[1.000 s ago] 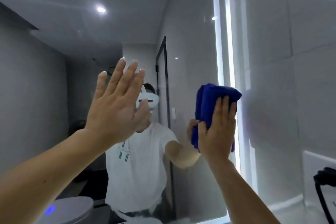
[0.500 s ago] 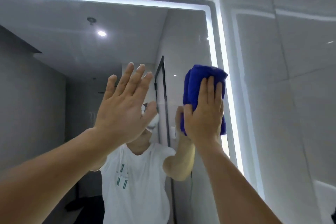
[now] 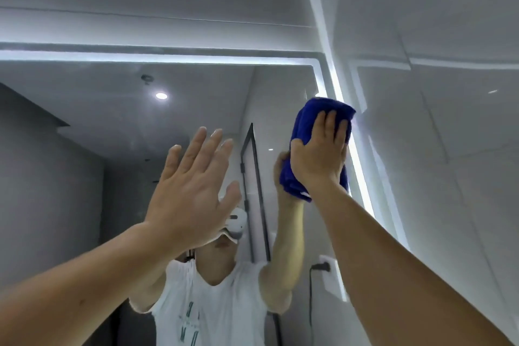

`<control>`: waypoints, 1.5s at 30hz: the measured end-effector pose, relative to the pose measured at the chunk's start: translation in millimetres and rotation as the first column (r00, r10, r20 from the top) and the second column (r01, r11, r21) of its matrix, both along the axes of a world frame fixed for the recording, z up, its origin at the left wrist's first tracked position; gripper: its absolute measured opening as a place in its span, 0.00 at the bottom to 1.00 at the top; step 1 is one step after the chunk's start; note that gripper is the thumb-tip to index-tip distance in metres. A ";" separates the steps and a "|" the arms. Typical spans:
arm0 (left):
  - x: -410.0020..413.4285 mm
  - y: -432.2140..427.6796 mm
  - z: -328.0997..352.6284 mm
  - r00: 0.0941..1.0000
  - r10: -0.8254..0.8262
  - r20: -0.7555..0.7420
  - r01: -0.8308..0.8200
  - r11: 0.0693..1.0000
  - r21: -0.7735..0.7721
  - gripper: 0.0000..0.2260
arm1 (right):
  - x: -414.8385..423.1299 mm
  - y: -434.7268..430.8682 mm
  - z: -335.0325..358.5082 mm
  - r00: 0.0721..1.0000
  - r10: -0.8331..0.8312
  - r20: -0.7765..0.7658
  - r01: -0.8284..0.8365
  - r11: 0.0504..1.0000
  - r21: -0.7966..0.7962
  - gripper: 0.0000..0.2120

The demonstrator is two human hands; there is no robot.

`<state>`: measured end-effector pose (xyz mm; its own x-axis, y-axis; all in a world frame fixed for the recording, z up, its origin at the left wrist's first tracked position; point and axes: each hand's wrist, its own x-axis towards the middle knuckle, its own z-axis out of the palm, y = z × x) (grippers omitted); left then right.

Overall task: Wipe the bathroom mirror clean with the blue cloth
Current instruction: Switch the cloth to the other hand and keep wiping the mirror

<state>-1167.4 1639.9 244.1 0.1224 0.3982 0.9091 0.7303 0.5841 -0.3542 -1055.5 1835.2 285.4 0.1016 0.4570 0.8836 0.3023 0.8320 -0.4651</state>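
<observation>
The bathroom mirror (image 3: 84,126) fills the left and middle of the view, bordered by a lit strip along its top and right edge. A folded blue cloth (image 3: 307,118) lies flat against the glass near the mirror's upper right corner. My right hand (image 3: 320,154) presses the cloth to the mirror with straight fingers spread over it. My left hand (image 3: 191,194) is raised flat with fingers straight, at the mirror's middle; whether its palm touches the glass cannot be told. The mirror shows a person in a white shirt.
A glossy grey tiled wall (image 3: 449,149) stands right of the mirror, meeting it at the lit strip (image 3: 362,191). A wall socket with a black plug (image 3: 323,265) shows in the reflection low on the right. More grey wall runs above the mirror.
My right hand has slid the blue cloth upward along the mirror's right edge toward the top corner. The view tilted up. My left hand stayed raised and flat.
</observation>
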 end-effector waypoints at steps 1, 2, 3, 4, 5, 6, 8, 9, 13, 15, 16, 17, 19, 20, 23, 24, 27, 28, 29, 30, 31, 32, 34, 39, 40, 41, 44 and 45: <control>-0.5 1.3 6.3 1.000 0.013 -0.016 -0.013 1.000 0.006 0.30 | -6.7 -7.4 2.5 1.000 0.012 0.014 -0.012 0.998 0.060 0.36; -0.8 1.8 11.4 0.999 0.027 -0.024 -0.027 1.000 0.016 0.30 | -15.2 -16.6 -3.2 0.999 0.012 0.036 -0.017 0.990 0.137 0.36; -1.0 1.7 15.7 0.999 0.037 -0.031 -0.036 0.999 0.029 0.31 | -23.4 -25.7 -16.5 0.998 0.005 0.069 -0.020 0.975 0.220 0.36; -1.6 0.9 18.7 0.999 0.038 -0.035 -0.037 0.998 0.041 0.30 | -30.1 -33.4 -34.7 0.996 -0.006 0.094 -0.022 0.955 0.297 0.37; -2.3 0.0 20.5 0.999 0.033 -0.032 -0.032 0.998 0.046 0.30 | -34.4 -39.2 -54.6 0.994 -0.013 0.110 -0.027 0.932 0.361 0.38; -2.9 -1.1 20.9 0.999 0.028 -0.024 -0.026 0.999 0.045 0.30 | -36.0 -42.1 -72.7 0.992 -0.017 0.128 -0.038 0.911 0.410 0.39; -1.6 -3.8 18.5 1.000 0.008 0.004 -0.009 0.999 0.046 0.31 | -28.5 -32.3 -86.0 0.980 -0.031 0.199 -0.068 0.880 0.471 0.37; -0.5 -6.0 16.6 1.000 -0.004 0.020 0.003 0.999 0.047 0.31 | -21.4 -22.5 -81.1 0.975 -0.045 0.216 -0.068 0.871 0.486 0.36; 4.0 -16.3 14.0 0.999 0.026 0.022 -0.027 0.999 0.045 0.30 | 11.9 22.2 -27.8 0.995 -0.061 0.073 0.043 0.973 0.228 0.35; 6.4 -20.6 20.1 0.999 0.010 0.034 -0.011 0.999 0.043 0.30 | 21.7 35.7 -3.0 0.998 -0.069 -0.001 0.069 0.994 0.088 0.35; 8.5 -21.6 25.3 0.999 -0.010 0.047 0.008 0.999 0.046 0.31 | 21.5 37.4 7.3 0.997 -0.072 -0.017 0.073 0.995 0.061 0.35; 11.5 -21.7 30.2 0.998 -0.026 0.061 0.023 0.999 0.049 0.31 | 18.9 36.3 16.9 0.997 -0.073 -0.028 0.074 0.996 0.047 0.35; 19.4 -19.8 37.9 0.996 -0.042 0.076 0.039 0.998 0.042 0.32 | 10.8 29.3 36.1 0.996 -0.072 -0.042 0.074 0.996 0.044 0.35; 24.0 -18.0 40.7 0.996 -0.039 0.083 0.037 0.999 0.028 0.32 | 7.5 24.5 45.4 0.997 -0.069 -0.035 0.071 0.996 0.060 0.35; 33.7 -9.9 46.5 0.995 -0.008 0.095 0.006 1.000 0.016 0.32 | 2.4 12.1 78.6 0.999 -0.026 0.039 0.019 0.987 0.162 0.35; 36.0 -7.0 48.0 0.995 -0.003 0.095 0.001 1.000 0.018 0.32 | 2.8 8.5 90.5 0.997 -0.012 0.076 -0.003 0.981 0.192 0.35; 42.3 0.3 54.3 0.995 -0.030 0.091 0.027 0.999 0.036 0.32 | -4.1 -2.3 102.3 0.988 -0.035 0.151 -0.011 0.957 0.290 0.36; 44.5 1.8 57.1 0.995 -0.034 0.089 0.030 0.999 0.044 0.32 | -9.7 -7.5 94.0 0.986 -0.054 0.161 -0.006 0.936 0.352 0.36; 46.7 3.0 60.1 0.995 -0.033 0.091 0.028 0.998 0.056 0.32 | -15.6 -12.8 80.9 0.983 -0.064 0.174 -0.018 0.901 0.434 0.36; 49.0 3.8 62.7 0.994 -0.033 0.101 0.026 0.997 0.071 0.32 | -20.9 -17.2 65.7 0.977 -0.071 0.203 -0.045 0.854 0.518 0.35; 51.4 4.6 64.8 0.992 -0.032 0.120 0.022 0.996 0.082 0.32 | -24.1 -19.5 52.1 0.966 -0.082 0.245 -0.080 0.806 0.587 0.34; 53.4 6.1 65.9 0.990 -0.022 0.138 0.010 0.996 0.086 0.32 | -23.7 -18.5 42.4 0.952 -0.099 0.288 -0.111 0.768 0.631 0.33; 55.9 10.3 69.1 0.990 0.007 0.144 -0.020 0.996 0.086 0.32 | -15.0 -7.6 40.9 0.938 -0.153 0.312 -0.103 0.735 0.670 0.32; 58.8 16.2 82.9 0.991 0.019 0.135 -0.031 0.996 0.089 0.32 | 21.1 35.3 57.6 0.984 -0.118 0.136 0.061 0.928 0.367 0.34; 58.3 17.7 86.5 0.991 0.034 0.128 -0.045 0.995 0.085 0.32 | 27.2 42.7 58.9 0.985 -0.135 0.105 0.099 0.950 0.296 0.35; 57.5 18.9 90.1 0.991 0.046 0.123 -0.056 0.995 0.081 0.33 | 30.9 46.7 60.4 0.982 -0.162 0.094 0.134 0.958 0.253 0.35; 55.8 21.7 98.7 0.993 0.036 0.114 -0.044 0.997 0.062 0.32 | 29.0 46.8 69.0 0.971 -0.217 0.095 0.192 0.956 0.220 0.35; 54.8 22.4 100.8 0.994 0.027 0.105 -0.033 0.998 0.061 0.32 | 27.4 46.6 76.6 0.972 -0.217 0.092 0.192 0.956 0.221 0.35</control>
